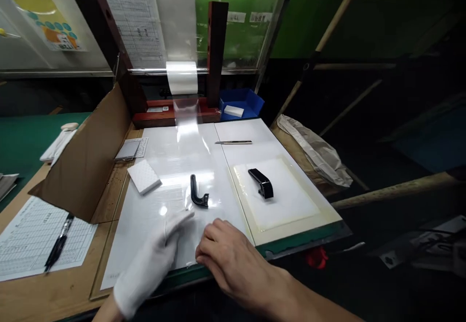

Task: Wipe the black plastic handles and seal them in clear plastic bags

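Observation:
Clear film (187, 120) runs down from a roll (182, 77) onto the glossy white work surface. My left hand (155, 254), in a white glove and slightly blurred, lies low over the film with its fingers stretched out. At the front edge my bare right hand (233, 259) is closed, fingers curled, seemingly pinching the film's near end; its fingertips are partly hidden. Just beyond both hands rests a black curved handle (196, 193). Another black handle-like part (262, 184) lies on the framed pad (287, 210) to the right.
A white block (144, 176) lies at left by a cardboard partition (87, 157). A thin knife-like tool (233, 142) lies farther back, near a blue bin (251, 101). Dark red posts (216, 50) flank the roll. A pen (58, 247) rests on a printed sheet (22, 249).

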Available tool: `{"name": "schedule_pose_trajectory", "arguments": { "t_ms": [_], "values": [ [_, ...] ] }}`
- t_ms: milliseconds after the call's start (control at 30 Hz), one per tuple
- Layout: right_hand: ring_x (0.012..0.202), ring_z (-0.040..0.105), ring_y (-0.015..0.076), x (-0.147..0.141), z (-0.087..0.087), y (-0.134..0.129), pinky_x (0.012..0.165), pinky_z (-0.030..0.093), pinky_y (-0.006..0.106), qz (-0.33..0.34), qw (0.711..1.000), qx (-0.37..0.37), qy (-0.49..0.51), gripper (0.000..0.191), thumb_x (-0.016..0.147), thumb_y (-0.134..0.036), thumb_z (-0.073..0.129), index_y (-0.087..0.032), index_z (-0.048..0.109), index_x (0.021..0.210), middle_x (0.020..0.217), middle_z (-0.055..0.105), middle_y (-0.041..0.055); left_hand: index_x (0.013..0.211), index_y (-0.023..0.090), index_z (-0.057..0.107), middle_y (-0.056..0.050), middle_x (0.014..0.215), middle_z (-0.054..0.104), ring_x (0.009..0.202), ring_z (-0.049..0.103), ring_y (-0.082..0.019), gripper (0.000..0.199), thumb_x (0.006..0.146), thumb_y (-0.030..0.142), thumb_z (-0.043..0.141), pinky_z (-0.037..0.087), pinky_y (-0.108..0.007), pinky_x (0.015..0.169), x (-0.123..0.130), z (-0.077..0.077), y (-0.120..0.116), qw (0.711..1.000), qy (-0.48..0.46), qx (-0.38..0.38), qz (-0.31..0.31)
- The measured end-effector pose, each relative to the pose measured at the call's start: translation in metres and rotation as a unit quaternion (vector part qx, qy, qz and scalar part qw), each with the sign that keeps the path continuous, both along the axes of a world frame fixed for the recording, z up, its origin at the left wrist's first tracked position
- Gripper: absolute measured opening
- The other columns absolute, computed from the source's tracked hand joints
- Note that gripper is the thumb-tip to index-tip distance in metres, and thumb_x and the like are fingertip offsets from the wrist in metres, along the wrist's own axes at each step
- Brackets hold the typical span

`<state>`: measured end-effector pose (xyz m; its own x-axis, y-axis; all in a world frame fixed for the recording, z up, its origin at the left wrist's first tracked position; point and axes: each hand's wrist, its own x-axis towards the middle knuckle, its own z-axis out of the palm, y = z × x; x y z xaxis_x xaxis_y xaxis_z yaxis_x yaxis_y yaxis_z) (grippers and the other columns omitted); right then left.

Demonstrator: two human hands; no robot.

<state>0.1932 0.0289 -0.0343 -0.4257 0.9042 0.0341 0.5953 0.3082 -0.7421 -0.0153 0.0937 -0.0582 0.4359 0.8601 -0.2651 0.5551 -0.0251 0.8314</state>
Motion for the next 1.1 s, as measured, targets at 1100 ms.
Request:
{"name": "schedule_pose_trajectory", "arguments": {
  "t_ms": [1100],
  "values": [
    [0.098,0.057,0.021,0.038,-0.055,0.01,0.082,0.052,0.036,-0.313,0.933,0.128,0.123,0.028,0.099,-0.012,0.051,-0.021,0.07,0.119,0.101,0.062,0.0079,0.117,0.019,0.069,-0.013,0.106,0.073,0.097,0.068,-0.03,0.031,0.096,0.037,0.056,0.053,-0.044,0.088,0.056,-0.017,0.013,0.914,0.17,0.34,0.141]
  ]
}}
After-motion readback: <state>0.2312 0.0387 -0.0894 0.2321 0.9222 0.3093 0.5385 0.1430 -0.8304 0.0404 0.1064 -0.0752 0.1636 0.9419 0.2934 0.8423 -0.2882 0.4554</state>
